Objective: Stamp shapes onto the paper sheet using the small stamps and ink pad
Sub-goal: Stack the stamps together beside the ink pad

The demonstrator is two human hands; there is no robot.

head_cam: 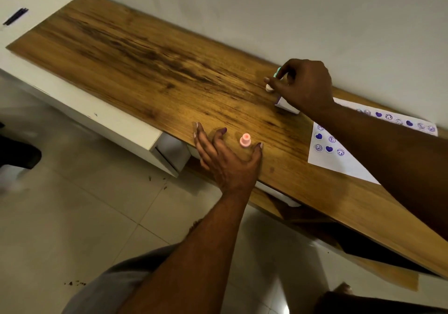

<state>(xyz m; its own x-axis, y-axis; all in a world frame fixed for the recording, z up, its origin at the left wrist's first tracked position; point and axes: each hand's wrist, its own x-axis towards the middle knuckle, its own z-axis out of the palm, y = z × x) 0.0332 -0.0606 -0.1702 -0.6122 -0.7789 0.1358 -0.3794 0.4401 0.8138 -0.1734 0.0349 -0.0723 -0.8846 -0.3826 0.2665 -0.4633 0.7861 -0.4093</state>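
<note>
A small pink stamp (245, 140) stands upright on the wooden table top (150, 71). My left hand (225, 158) lies around it with fingers spread, thumb to its right, not touching it. Further back my right hand (303, 83) pinches a small teal stamp (277, 73); a pale stamp (269, 87) lies just below its fingers. A white ink pad (286, 106) pokes out from under that hand. The paper sheet (339, 161) at the right carries purple hearts and smiley prints; my right forearm covers its middle.
The table top runs along a white wall and rests on a white cabinet (101, 117). A dark pen (15, 16) lies on the white surface at the far left. Tiled floor is below, with my knee at the bottom.
</note>
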